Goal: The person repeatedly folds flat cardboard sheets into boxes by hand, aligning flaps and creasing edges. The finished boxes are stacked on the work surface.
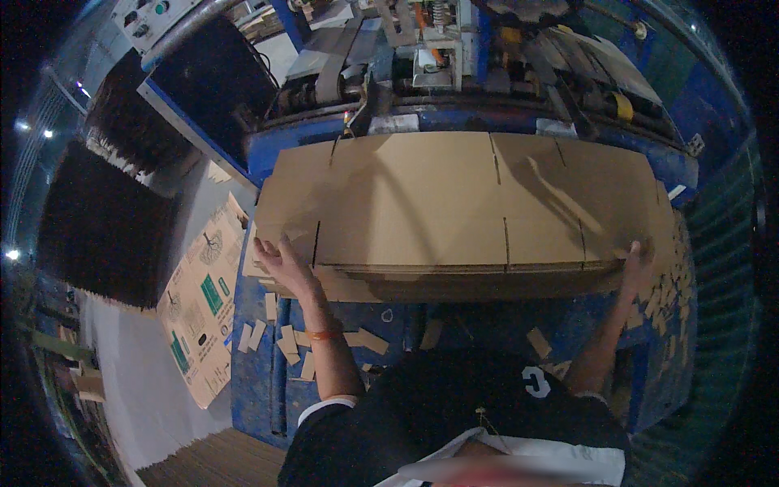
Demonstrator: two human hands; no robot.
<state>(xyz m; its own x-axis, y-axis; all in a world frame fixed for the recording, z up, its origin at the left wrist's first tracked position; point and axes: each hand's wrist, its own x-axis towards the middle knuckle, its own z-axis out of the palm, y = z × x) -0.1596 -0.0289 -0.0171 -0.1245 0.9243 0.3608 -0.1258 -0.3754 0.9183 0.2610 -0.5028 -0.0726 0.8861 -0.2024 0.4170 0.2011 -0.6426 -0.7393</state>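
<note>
A stack of slotted brown cardboard sheets (430, 195) lies across the machine's blue bed in front of me. Its top sheet is flat, with dark slots cut into the near and far sides. My left hand (280, 264) is at the near left corner of the stack, fingers spread and open. At the near right corner, my right hand (639, 258) touches the sheet edge with its fingers stretched out. An orange band circles my left wrist. The undersides of both hands are hidden.
Behind the stack stands a blue machine (479, 114) with rollers and belts. Small cardboard offcuts (369, 341) litter its near blue surface, with more heaped at right. A printed cardboard sheet (203, 304) is on the left. Dark stacks (105, 227) stand farther left, another cardboard stack (215, 461) near lower left.
</note>
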